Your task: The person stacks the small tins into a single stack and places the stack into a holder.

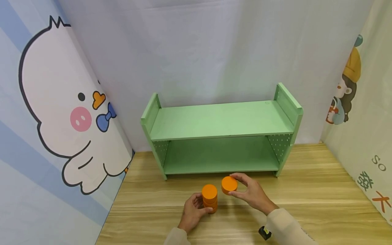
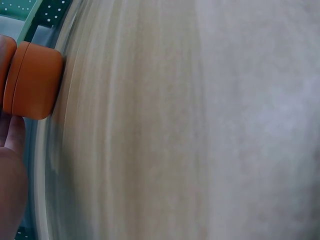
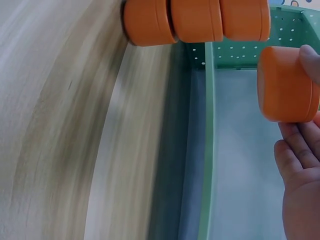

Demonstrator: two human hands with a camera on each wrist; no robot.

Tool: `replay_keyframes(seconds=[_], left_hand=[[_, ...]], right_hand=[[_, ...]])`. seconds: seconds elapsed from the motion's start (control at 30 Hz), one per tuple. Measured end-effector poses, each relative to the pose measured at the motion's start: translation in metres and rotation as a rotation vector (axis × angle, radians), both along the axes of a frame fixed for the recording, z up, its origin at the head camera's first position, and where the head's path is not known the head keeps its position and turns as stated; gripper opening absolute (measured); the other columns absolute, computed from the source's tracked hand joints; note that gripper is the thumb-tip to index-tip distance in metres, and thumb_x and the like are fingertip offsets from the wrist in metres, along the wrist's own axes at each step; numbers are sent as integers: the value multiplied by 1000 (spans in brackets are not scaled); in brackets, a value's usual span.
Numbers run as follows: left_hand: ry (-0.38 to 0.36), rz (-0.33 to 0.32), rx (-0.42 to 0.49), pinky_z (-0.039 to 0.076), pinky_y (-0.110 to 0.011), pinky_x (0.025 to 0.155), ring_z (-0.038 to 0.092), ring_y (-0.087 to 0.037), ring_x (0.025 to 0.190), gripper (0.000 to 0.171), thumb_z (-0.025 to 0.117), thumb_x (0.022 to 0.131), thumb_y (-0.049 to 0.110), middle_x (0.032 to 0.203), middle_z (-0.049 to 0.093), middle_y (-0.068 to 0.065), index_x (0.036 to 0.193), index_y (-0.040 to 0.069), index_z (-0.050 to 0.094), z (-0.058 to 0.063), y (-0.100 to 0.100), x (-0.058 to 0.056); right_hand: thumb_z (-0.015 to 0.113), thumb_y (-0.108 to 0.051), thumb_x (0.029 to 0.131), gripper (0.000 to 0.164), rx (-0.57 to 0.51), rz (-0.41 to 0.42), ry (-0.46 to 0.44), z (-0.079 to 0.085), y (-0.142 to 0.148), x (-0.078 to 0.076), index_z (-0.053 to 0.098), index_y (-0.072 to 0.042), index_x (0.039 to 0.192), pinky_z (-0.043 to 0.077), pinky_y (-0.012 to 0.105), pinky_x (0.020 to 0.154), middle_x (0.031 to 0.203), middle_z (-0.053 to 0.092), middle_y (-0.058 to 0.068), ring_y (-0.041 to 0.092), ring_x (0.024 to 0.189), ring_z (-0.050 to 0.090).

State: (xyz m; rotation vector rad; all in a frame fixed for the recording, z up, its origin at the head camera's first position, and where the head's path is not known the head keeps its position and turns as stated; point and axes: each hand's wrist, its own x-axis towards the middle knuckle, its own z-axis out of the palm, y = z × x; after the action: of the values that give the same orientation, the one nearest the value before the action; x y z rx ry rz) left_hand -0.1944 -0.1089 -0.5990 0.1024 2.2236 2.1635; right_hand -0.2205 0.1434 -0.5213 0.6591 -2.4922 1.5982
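Observation:
Orange round lidded containers point(image 1: 209, 192) stand in an upright stack on the wooden table; the right wrist view shows three of them point(image 3: 196, 19) in a row. My left hand point(image 1: 193, 211) grips the lower part of the stack, thumb at the front and fingers behind. To the right, my right hand point(image 1: 252, 192) holds one more orange container point(image 1: 229, 184) between thumb and fingers, close beside the stack's top. A seam runs round this container point(image 3: 285, 85) near one end. In the left wrist view only part of the stack point(image 2: 37, 80) and of the hand shows.
Behind the hands stands a green two-level shelf point(image 1: 222, 121) with perforated side panels. A small black object point(image 1: 264, 233) lies by the right sleeve. Printed curtains point(image 1: 199, 51) enclose the table point(image 1: 309, 190) at the back and both sides.

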Motion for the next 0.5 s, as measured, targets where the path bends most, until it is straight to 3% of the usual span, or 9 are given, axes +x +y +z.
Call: replay_keyframes(seconds=[0.5], left_hand=[[4, -4, -12, 51, -39, 102, 59, -33, 120, 54, 87, 75, 3, 126, 63, -18, 121, -5, 59, -2, -1, -1]], right_hand=[[86, -14, 79, 55, -21, 24, 9, 7, -5, 3, 62, -2, 127, 47, 44, 105, 126, 65, 9, 30, 118, 61]])
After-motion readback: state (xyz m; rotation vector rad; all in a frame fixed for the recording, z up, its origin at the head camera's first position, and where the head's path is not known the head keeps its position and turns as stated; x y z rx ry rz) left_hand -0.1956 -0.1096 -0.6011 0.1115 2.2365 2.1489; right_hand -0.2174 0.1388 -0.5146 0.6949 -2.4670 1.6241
